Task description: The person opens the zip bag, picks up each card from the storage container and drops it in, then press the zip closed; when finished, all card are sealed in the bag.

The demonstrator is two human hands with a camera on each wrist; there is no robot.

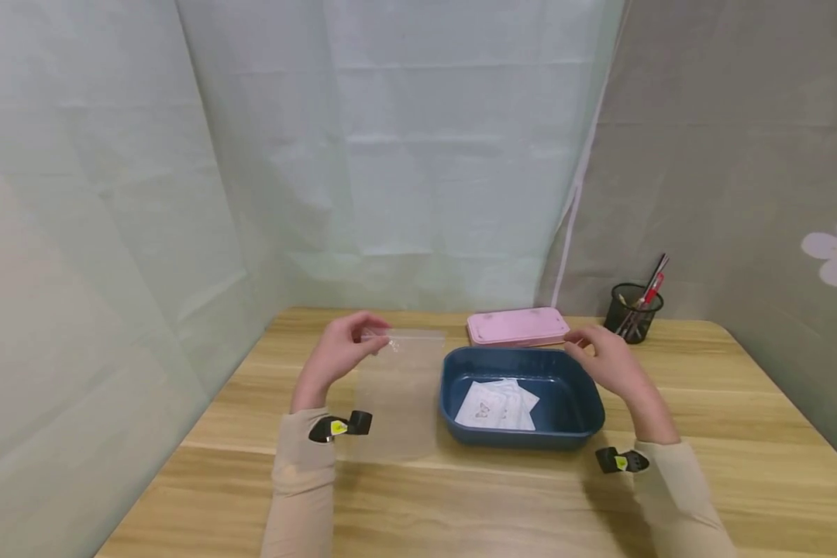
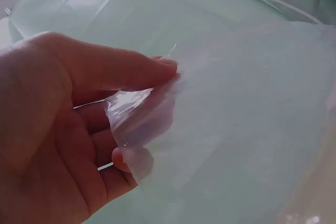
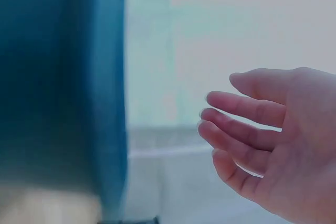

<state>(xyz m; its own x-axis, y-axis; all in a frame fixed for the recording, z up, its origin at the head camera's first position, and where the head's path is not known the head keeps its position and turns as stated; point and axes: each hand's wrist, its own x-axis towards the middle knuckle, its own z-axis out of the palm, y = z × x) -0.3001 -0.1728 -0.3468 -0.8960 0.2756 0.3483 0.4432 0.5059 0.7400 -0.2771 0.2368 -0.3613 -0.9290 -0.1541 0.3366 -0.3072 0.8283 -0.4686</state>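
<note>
My left hand [image 1: 342, 353] pinches the upper left corner of a clear zip-top plastic bag [image 1: 401, 403] between thumb and fingers, and the bag hangs down left of the blue bin. In the left wrist view the film of the bag [image 2: 236, 114] spreads out from under the thumb. My right hand [image 1: 603, 358] hovers at the right rim of the blue bin [image 1: 523, 440] with nothing in it. Its fingers [image 3: 247, 109] are loosely bent and apart in the right wrist view. Inside the bin lie several white square packets [image 1: 484, 407] with a small butterfly print.
Behind the bin lies a pink case [image 1: 519, 326]. A black mesh pen cup [image 1: 631, 314] with pens stands at the back right. Light cloth curtains [image 1: 425, 155] rise behind the wooden table [image 1: 418, 511] and along its sides.
</note>
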